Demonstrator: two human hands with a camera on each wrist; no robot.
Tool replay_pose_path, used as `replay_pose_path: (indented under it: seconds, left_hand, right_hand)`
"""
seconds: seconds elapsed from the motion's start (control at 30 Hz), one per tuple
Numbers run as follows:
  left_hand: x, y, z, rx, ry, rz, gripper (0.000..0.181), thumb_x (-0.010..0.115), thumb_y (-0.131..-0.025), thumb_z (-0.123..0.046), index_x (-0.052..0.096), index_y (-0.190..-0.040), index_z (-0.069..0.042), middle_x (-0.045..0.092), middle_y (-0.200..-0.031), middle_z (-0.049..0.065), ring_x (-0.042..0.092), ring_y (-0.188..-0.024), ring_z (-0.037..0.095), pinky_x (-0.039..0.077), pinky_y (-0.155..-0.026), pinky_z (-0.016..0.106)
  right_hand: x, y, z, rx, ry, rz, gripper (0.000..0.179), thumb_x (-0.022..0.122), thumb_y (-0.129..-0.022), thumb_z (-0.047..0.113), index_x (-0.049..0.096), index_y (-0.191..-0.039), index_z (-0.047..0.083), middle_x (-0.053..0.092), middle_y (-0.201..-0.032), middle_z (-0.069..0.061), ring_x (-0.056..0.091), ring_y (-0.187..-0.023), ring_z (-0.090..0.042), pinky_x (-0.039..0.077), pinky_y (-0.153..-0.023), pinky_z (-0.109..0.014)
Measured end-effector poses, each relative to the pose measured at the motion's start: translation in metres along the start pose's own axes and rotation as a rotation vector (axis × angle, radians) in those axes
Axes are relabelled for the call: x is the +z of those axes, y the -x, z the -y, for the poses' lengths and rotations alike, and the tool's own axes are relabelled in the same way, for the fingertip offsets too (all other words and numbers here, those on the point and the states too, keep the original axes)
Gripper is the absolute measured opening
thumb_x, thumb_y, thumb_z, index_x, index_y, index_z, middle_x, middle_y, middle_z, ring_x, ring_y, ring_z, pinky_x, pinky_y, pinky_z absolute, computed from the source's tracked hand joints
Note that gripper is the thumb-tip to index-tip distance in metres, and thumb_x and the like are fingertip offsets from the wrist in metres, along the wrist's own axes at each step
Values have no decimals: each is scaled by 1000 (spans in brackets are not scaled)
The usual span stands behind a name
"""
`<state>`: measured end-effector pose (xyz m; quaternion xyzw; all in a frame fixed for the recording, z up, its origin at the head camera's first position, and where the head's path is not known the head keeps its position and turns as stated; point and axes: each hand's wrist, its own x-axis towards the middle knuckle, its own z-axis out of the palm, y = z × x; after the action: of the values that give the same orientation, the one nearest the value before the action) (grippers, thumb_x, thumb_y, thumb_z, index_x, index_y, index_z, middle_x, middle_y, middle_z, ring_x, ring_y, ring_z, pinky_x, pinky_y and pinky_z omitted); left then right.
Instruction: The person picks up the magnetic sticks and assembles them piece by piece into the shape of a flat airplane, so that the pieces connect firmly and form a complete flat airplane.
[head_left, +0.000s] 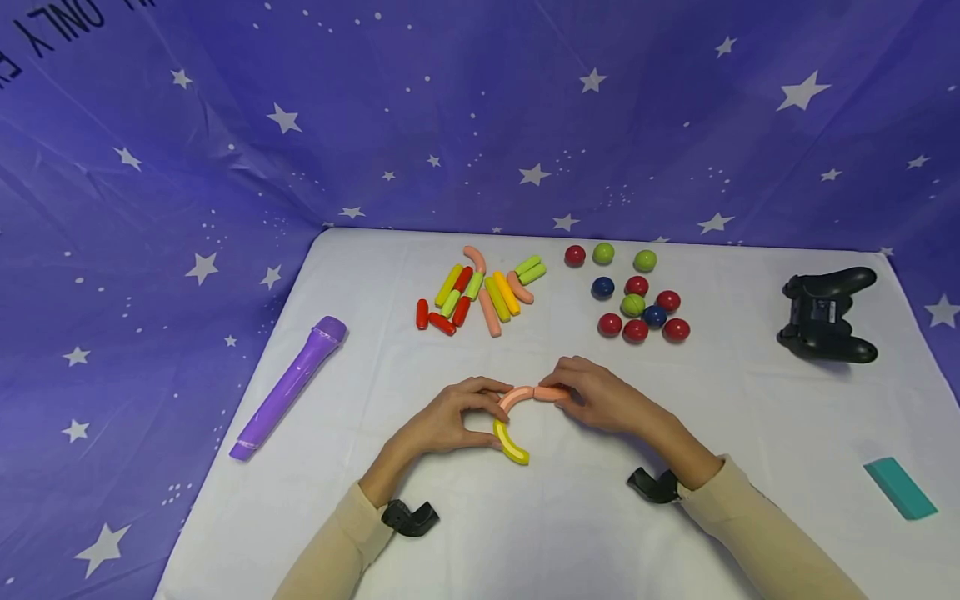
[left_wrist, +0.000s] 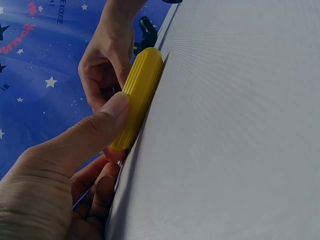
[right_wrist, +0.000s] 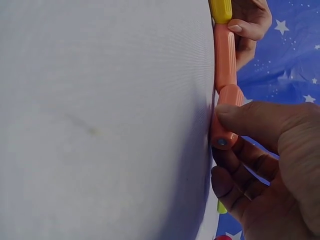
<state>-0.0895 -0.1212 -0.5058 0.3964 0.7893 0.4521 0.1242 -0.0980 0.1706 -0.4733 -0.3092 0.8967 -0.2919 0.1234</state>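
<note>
On the white table, three magnetic sticks lie end to end in an open arc. A yellow curved stick (head_left: 513,448) joins an orange curved stick (head_left: 514,397), which meets a short orange stick (head_left: 550,393). My left hand (head_left: 453,417) grips the curved pair near their joint; in the left wrist view its thumb lies along the ribbed yellow stick (left_wrist: 142,100). Between thumb and fingers, my right hand (head_left: 600,396) pinches the short orange stick. A metal dot shows on that stick's free end (right_wrist: 222,141) in the right wrist view.
Loose coloured sticks (head_left: 491,312) lie behind the hands, with several red, green and blue balls (head_left: 635,332) to their right. A purple tube (head_left: 288,387) lies at the left. At the right are a black game controller (head_left: 821,317) and a teal block (head_left: 902,488).
</note>
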Motion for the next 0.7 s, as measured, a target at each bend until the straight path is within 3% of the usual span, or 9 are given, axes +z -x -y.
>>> replay_pose_path:
  seconds: [0.27, 0.4, 0.57, 0.7]
  left_hand:
    - [0, 0, 0, -8, 7, -1, 29, 84, -77, -26, 74, -103, -18, 58, -136, 0, 53, -125, 14, 45, -104, 34]
    - [0, 0, -1, -12, 1, -3, 29, 85, -76, -25, 74, -103, -19, 58, -136, 0, 53, -125, 15, 44, -105, 36]
    - [0, -1, -2, -54, -6, 7, 29, 85, -76, -28, 74, -103, -21, 57, -137, -3, 53, -126, 13, 43, -107, 37]
    - [0, -1, -2, -39, -10, 6, 30, 85, -76, -27, 74, -103, -20, 57, -137, -2, 53, -127, 15, 44, -105, 37]
  right_hand:
    - [0, -1, 5, -41, 70, -6, 31, 77, -83, 12, 71, -113, 17, 62, -98, 7, 53, -90, -9, 54, -84, -31]
    - [1, 0, 1, -32, 60, -25, 42, 75, -85, 14, 66, -126, 17, 61, -99, 7, 52, -88, -8, 54, -83, -29]
    - [1, 3, -8, 6, -62, -68, 54, 71, -89, 12, 55, -140, 22, 57, -95, 6, 51, -83, -9, 51, -76, -25]
    - [0, 2, -15, 42, -190, -158, 41, 75, -85, 10, 63, -123, 19, 63, -99, 7, 56, -85, -10, 53, -78, -24]
